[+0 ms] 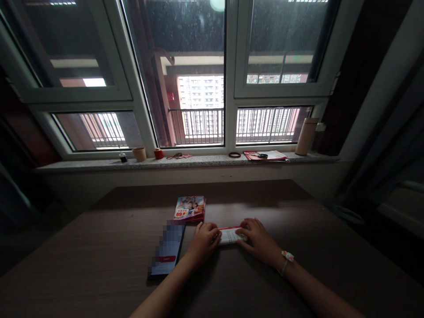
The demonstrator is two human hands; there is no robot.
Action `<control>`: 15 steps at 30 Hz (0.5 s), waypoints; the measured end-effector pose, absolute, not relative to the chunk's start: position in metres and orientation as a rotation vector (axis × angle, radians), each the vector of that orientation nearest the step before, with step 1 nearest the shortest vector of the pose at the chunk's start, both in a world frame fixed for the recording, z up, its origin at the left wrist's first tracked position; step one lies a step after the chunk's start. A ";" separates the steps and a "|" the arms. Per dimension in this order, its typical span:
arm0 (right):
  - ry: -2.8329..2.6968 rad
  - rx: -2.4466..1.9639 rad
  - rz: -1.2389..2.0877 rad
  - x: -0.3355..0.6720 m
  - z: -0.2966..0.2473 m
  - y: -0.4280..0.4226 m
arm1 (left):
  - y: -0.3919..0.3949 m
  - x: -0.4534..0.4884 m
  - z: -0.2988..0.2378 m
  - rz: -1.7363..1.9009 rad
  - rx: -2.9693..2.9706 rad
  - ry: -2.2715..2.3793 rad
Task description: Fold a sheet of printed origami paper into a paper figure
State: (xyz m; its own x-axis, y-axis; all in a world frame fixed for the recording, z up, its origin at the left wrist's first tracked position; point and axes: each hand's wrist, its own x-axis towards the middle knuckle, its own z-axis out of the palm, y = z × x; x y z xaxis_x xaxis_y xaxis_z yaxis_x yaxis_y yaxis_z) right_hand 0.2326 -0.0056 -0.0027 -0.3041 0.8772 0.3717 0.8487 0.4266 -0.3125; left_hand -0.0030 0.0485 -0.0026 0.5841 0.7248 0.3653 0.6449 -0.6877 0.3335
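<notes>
A folded paper leaflet (228,236), white with printed lines and a red far edge, lies low over the table between my hands. My left hand (206,238) grips its left end with the fingers curled over it. At the right end, my right hand (256,238) holds it between thumb and fingers; a bracelet with a white charm circles that wrist. Just beyond my left hand is a small stack of colourful printed leaflets (189,208), the top one marked 89.9. A phone-like dark device (170,249) with a lit, partly blurred screen lies left of my left forearm.
The brown table (99,247) reaches toward a window wall. On the stone sill (205,161) stand a small dark bottle (123,157), a tan cup (139,154), a red jar (158,153), a dark ring (235,155), papers with scissors (263,156) and a tan flask (306,137).
</notes>
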 end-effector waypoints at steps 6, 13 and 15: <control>-2.199 -1.465 0.078 0.233 -0.004 -0.005 | 0.050 -0.003 -0.002 0.680 2.640 1.163; -2.185 -1.455 0.063 0.233 -0.004 -0.004 | 0.051 -0.002 -0.003 0.707 2.642 1.157; -2.185 -1.457 0.070 0.233 -0.003 -0.004 | 0.050 -0.002 -0.002 0.705 2.640 1.162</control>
